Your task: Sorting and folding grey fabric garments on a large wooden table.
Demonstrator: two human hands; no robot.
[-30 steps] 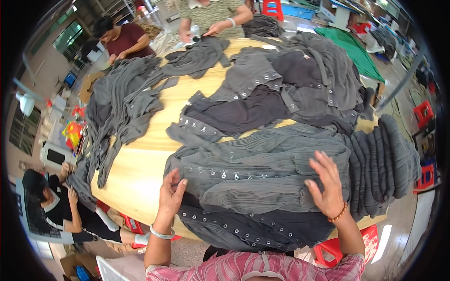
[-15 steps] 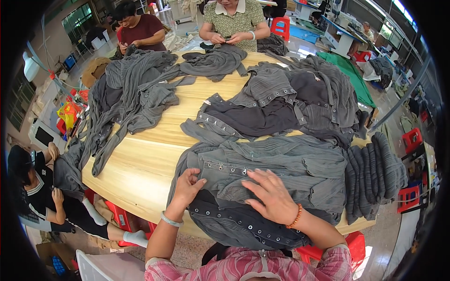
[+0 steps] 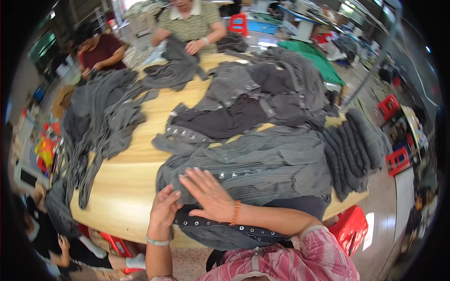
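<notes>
A dark grey crinkled shirt (image 3: 276,161) with a row of metal snaps lies spread across the near part of the table. My right hand (image 3: 208,194) rests flat over its left part, fingers stretched out beside the snap strip. Close by, my left hand (image 3: 161,210) is at the shirt's left edge, its fingers bent together in what looks like a pinch on the cloth; motion blurs the fingertips. Under the shirt, nearest me, is a darker garment layer (image 3: 211,230) with a row of round metal snaps.
On the wooden table (image 3: 124,187), more grey garments lie heaped at far right (image 3: 262,93) and left (image 3: 101,107). Folded garments (image 3: 354,150) stack at the right edge. Co-workers sit at the far side and lower left. Red stools (image 3: 349,229) stand around.
My right hand has moved left across the shirt, close to my left hand, which has shifted slightly down and curled its fingers. The view has shifted. The far co-worker now lifts a grey garment.
</notes>
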